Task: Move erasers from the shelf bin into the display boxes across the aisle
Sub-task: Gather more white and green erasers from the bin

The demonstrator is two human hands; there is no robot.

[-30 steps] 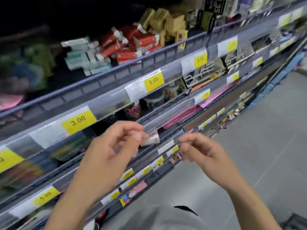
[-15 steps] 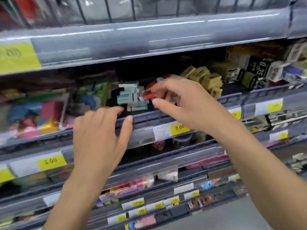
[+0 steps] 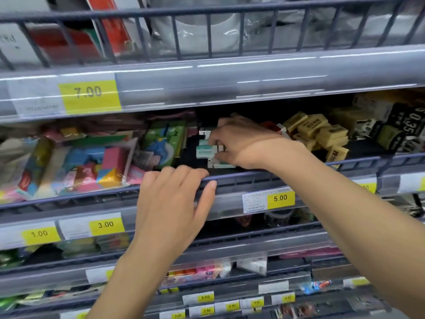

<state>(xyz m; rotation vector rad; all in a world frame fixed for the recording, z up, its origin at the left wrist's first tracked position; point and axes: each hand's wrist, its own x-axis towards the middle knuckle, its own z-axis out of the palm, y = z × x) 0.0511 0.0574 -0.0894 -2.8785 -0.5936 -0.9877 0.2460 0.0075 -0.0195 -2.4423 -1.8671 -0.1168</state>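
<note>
- I saw two hands. The right hand (image 3: 241, 143) reached into the shelf bin (image 3: 253, 178), its fingers curled round green-and-white erasers (image 3: 205, 150).
- About four such erasers showed; blur hid the rest.
- The left hand (image 3: 174, 201) lay loosely on the bin's rail, holding nothing.
- Yellow price tags (image 3: 280, 199) lined the grey shelves.

Yellow 7.00 price tag (image 3: 89, 94) on upper shelf rail, yellow 5.00 price tag (image 3: 280, 198) below, stacked tan boxes (image 3: 322, 132) at right, colourful packets (image 3: 92, 166) at left
</note>
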